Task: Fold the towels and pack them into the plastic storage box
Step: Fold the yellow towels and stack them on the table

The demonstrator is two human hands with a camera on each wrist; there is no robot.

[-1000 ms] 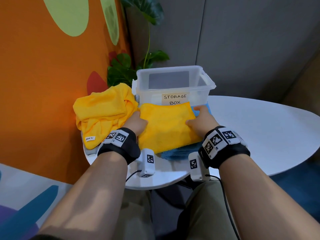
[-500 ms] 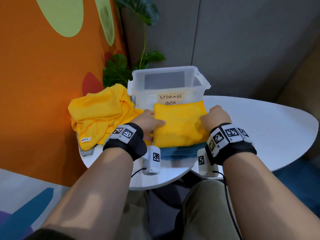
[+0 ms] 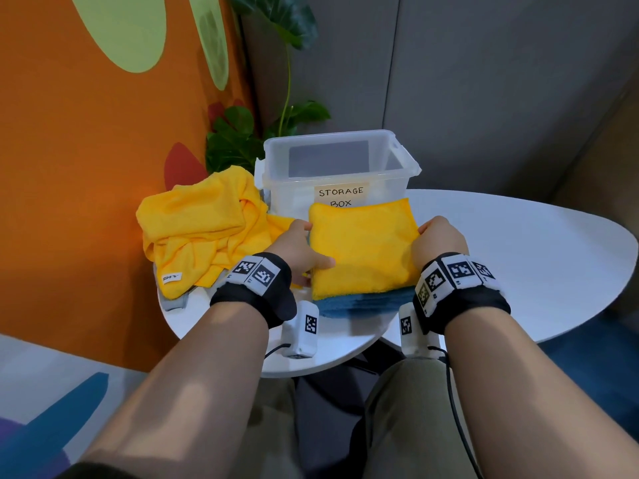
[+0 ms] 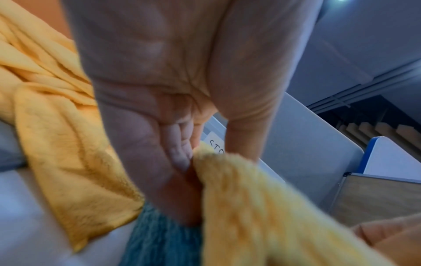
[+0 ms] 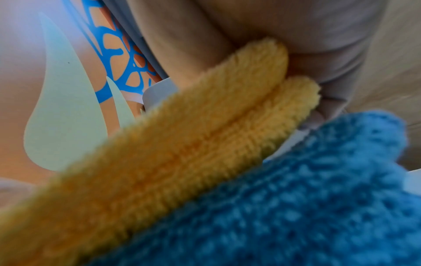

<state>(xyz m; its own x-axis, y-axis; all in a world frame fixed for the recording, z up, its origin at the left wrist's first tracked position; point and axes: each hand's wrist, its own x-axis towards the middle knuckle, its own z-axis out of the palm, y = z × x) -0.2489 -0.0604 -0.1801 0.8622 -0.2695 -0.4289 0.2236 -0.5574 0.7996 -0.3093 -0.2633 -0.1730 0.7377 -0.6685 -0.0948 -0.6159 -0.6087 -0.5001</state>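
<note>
A folded yellow towel (image 3: 363, 250) is held just in front of the clear storage box (image 3: 332, 167), its far edge covering part of the box label. My left hand (image 3: 311, 245) grips its left edge, thumb on top and fingers beneath. My right hand (image 3: 426, 234) grips the right edge. In the left wrist view the folded yellow towel (image 4: 262, 207) sits pinched at the fingertips; in the right wrist view its doubled edge (image 5: 193, 135) hangs slightly above a blue towel (image 5: 296, 207). That folded blue towel (image 3: 363, 301) lies on the table under it. The box looks empty.
A crumpled yellow towel (image 3: 200, 226) lies on the white round table (image 3: 518, 254) to the left of the box, with a grey cloth edge (image 3: 176, 300) under it. An orange wall is close on the left and a plant (image 3: 242, 133) stands behind the box.
Both hands went from pressing on top of the folded yellow towel to gripping its side edges. The towel has risen off the blue one and moved toward the box.
</note>
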